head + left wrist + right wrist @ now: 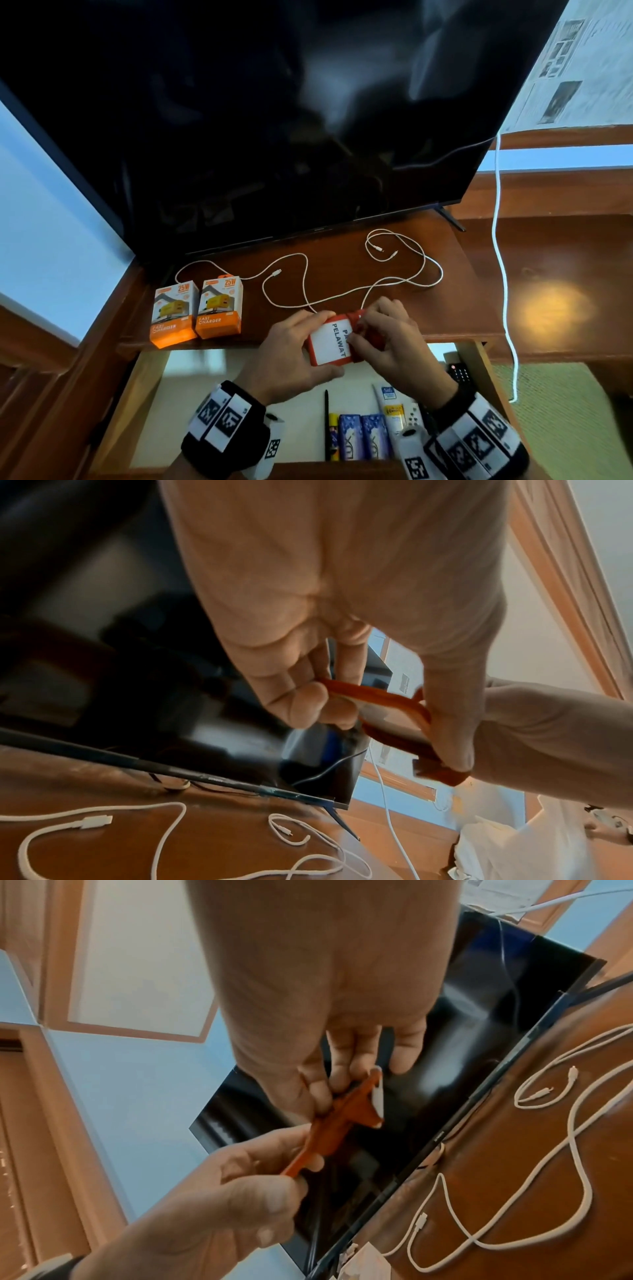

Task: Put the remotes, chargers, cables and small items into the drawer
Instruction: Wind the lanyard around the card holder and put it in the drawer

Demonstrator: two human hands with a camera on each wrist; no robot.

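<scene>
Red pass holder (330, 339) in two hands, two charger boxes (197, 313)

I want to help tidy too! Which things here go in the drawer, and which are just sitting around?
For the job:
- red visitor pass, held by the left hand and right hand
- two orange charger boxes
- white cables on the desk
- open drawer, already holding soaps, a tube and a remote

Just sitting around:
- TV
- newspaper
- hanging white cord

My dim TV corner

A big dark television (274, 120) stands on my reddish wooden cabinet (534, 274), pale blue wall (51, 222) behind, newspaper (579, 61) pinned at right, green woven mat (555, 411) below.
</scene>
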